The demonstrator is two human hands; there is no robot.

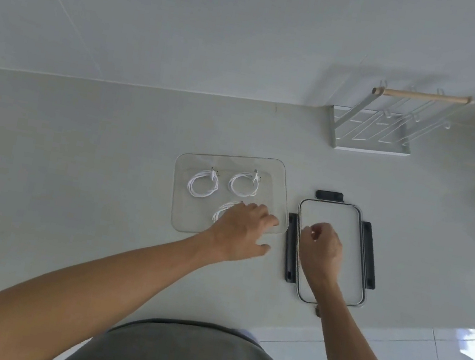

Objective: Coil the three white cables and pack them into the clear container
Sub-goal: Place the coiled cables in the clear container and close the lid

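Open countertop (76,159) stretches left of the clear container (276,167); the lid (334,215) lies just right, a white rack (369,133) standing farther back.

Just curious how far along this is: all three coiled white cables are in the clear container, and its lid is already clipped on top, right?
Not quite. The three coiled white cables do lie in the clear container, but the lid is not on it: the head view shows it flat on the counter to the container's right, under the right hand. The left hand reaches over the nearest coil.

Three coiled white cables (222,188) in clear container (278,171)
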